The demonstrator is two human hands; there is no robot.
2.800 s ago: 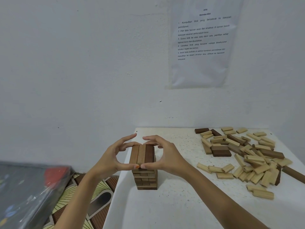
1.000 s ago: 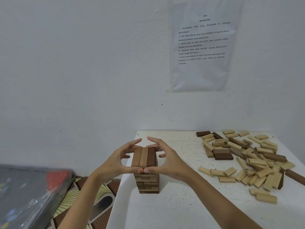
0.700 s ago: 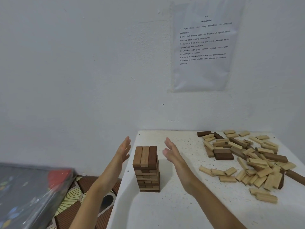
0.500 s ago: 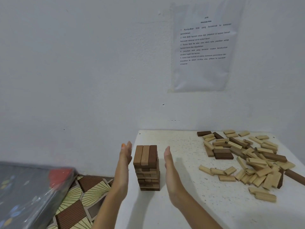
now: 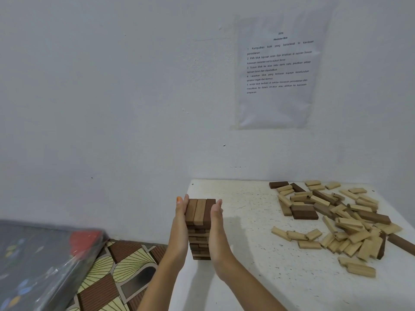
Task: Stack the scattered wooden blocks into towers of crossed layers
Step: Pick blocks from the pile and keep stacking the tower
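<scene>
Standing near the white table's (image 5: pixel 258 277) left edge, the tower (image 5: pixel 199 223) is pressed between the flat left hand (image 5: pixel 180 223) and flat right hand (image 5: pixel 216 225).

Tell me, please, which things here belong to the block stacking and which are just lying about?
Part of the job:
- tower
- left hand and right hand, pressed flat against the tower's sides
- scattered blocks
- table

Just lying about:
- printed sheet on the wall
- plastic-wrapped package
- patterned floor
</scene>
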